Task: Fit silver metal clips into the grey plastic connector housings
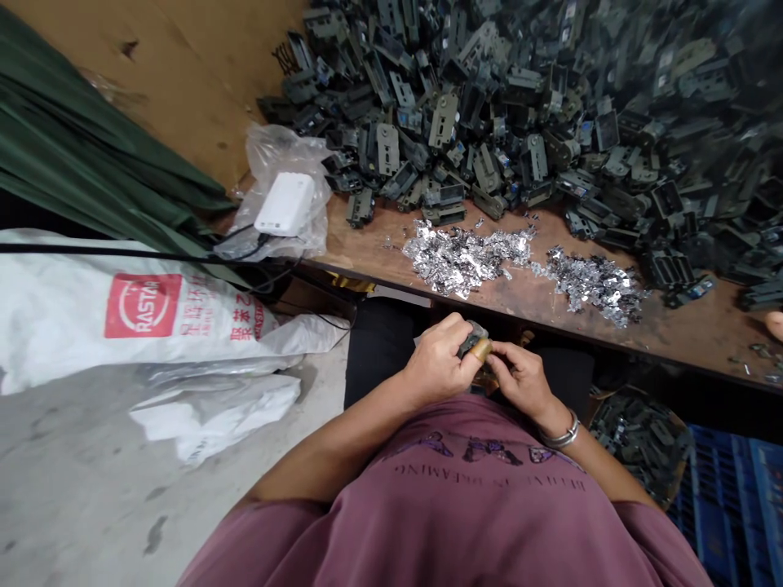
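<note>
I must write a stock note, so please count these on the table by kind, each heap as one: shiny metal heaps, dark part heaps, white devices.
Shiny metal heaps: 2
Dark part heap: 1
White device: 1
Total: 4

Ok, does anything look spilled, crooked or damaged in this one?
Possibly spilled: shiny metal bits lie loose on the table in two ragged piles, with a few strays around them, though that may be deliberate. I can make out no clear damage.
</note>
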{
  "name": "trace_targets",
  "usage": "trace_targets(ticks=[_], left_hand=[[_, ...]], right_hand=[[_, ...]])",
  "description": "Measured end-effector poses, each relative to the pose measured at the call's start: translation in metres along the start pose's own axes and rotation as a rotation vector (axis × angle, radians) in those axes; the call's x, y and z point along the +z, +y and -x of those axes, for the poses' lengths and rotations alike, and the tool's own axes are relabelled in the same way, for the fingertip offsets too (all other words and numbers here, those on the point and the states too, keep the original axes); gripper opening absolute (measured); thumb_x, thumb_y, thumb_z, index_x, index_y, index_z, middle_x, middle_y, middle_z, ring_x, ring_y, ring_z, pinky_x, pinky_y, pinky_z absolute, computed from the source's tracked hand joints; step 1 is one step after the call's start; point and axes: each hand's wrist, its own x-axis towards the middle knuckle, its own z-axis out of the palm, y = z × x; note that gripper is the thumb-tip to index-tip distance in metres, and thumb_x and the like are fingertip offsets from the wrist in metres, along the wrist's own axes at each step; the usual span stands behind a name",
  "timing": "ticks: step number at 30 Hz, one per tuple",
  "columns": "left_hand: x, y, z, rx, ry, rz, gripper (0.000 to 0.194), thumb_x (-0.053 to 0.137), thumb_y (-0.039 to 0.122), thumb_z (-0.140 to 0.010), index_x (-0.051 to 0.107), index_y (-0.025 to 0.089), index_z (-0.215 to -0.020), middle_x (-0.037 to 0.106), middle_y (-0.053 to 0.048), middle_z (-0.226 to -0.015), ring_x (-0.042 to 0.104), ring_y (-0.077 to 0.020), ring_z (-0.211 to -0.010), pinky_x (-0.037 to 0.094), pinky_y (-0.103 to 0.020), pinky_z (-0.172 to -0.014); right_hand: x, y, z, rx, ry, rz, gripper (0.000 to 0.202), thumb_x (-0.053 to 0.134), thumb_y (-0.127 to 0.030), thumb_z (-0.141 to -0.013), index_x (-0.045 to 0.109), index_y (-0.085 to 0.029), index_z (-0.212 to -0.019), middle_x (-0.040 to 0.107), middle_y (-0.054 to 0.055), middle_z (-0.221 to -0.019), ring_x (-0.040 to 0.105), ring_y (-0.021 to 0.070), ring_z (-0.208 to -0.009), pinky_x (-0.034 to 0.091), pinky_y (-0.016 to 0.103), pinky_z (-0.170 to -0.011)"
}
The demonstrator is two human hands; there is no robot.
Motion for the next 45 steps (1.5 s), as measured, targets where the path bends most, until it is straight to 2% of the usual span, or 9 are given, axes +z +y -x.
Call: trace_targets(ticks=[4,8,14,18,23,27,36,41,45], left_hand=[[0.0,-0.007,0.001,0.072,0.115,0.031,0.024,0.052,0.025,-0.09,0.049,0.018,-0.067,0.042,0.001,-0.066,0.042,-0.013,-0.062,0.034,-0.027,-0.057],[-0.003,-0.009,-0.001,-0.051,0.068,0.205,0.021,0.053,0.033,-0.091,0.054,0.018,-0.076,0.047,0.0,-0.072,0.045,-0.0148,-0.068,0.038,-0.028,-0.062],[0.0,-0.016,-0.003,-0.665,0.104,0.793,0.04,0.044,0.047,-0.09,0.059,0.018,-0.068,0.057,-0.004,-0.065,0.054,-0.017,-0.059,0.046,-0.031,-0.058],[0.005,-0.014,-0.006,-0.848,0.129,1.064,0.039,0.044,0.05,-0.089,0.062,0.017,-0.08,0.06,-0.003,-0.064,0.056,-0.0164,-0.053,0.05,-0.031,-0.053],[0.002,-0.012,-0.011,-0.834,0.159,1.301,0.038,0.063,0.053,-0.079,0.061,0.018,-0.093,0.064,-0.003,-0.073,0.059,-0.0158,-0.06,0.053,-0.03,-0.056],[-0.003,-0.014,-0.015,-0.799,0.038,1.188,0.034,0.075,0.041,-0.066,0.062,0.016,-0.085,0.057,0.003,-0.061,0.052,-0.011,-0.051,0.047,-0.024,-0.051],[-0.006,-0.023,-0.026,-0.784,-0.05,0.994,0.039,0.059,0.051,-0.077,0.067,0.013,-0.072,0.057,0.0,-0.052,0.048,-0.0114,-0.042,0.037,-0.024,-0.046],[0.0,-0.029,-0.04,-1.002,0.113,1.036,0.042,0.047,0.049,-0.084,0.058,0.015,-0.062,0.055,-0.003,-0.048,0.047,-0.0128,-0.036,0.037,-0.025,-0.039],[0.0,-0.028,-0.047,-0.938,0.274,1.238,0.032,0.053,0.047,-0.087,0.059,0.016,-0.077,0.062,-0.001,-0.061,0.056,-0.0128,-0.049,0.047,-0.024,-0.051]], right_hand=[[0.005,0.001,0.002,0.015,-0.022,0.006,0.016,0.057,-0.023,-0.092,0.07,-0.02,-0.1,0.077,0.006,-0.088,0.073,0.0164,-0.074,0.06,0.027,-0.069],[0.006,0.002,0.002,0.02,-0.024,0.002,0.017,0.057,-0.023,-0.092,0.071,-0.021,-0.099,0.076,0.005,-0.085,0.072,0.0165,-0.07,0.059,0.027,-0.066],[0.006,0.004,0.003,0.047,-0.012,-0.011,0.015,0.059,-0.023,-0.091,0.072,-0.02,-0.098,0.077,0.006,-0.088,0.073,0.0178,-0.074,0.06,0.028,-0.069],[0.007,0.003,0.002,0.077,-0.007,-0.043,0.015,0.059,-0.023,-0.09,0.072,-0.02,-0.098,0.077,0.006,-0.088,0.073,0.0173,-0.072,0.06,0.028,-0.069],[0.007,0.002,0.0,0.101,-0.006,-0.069,0.015,0.06,-0.023,-0.089,0.072,-0.02,-0.097,0.077,0.006,-0.087,0.072,0.0174,-0.072,0.06,0.029,-0.067],[0.008,0.001,-0.001,0.145,-0.021,-0.104,0.015,0.061,-0.024,-0.089,0.072,-0.019,-0.098,0.077,0.006,-0.084,0.071,0.0167,-0.068,0.059,0.028,-0.064],[0.011,-0.008,-0.017,0.14,-0.035,-0.187,0.015,0.063,-0.023,-0.086,0.072,-0.018,-0.097,0.076,0.006,-0.081,0.072,0.0162,-0.067,0.058,0.024,-0.061],[0.009,-0.01,-0.025,0.151,-0.042,-0.228,0.016,0.063,-0.024,-0.086,0.071,-0.019,-0.099,0.076,0.005,-0.08,0.072,0.0161,-0.067,0.058,0.024,-0.061],[0.009,-0.009,-0.025,0.185,-0.067,-0.235,0.017,0.063,-0.026,-0.086,0.071,-0.019,-0.1,0.076,0.006,-0.082,0.072,0.0165,-0.069,0.059,0.025,-0.062]])
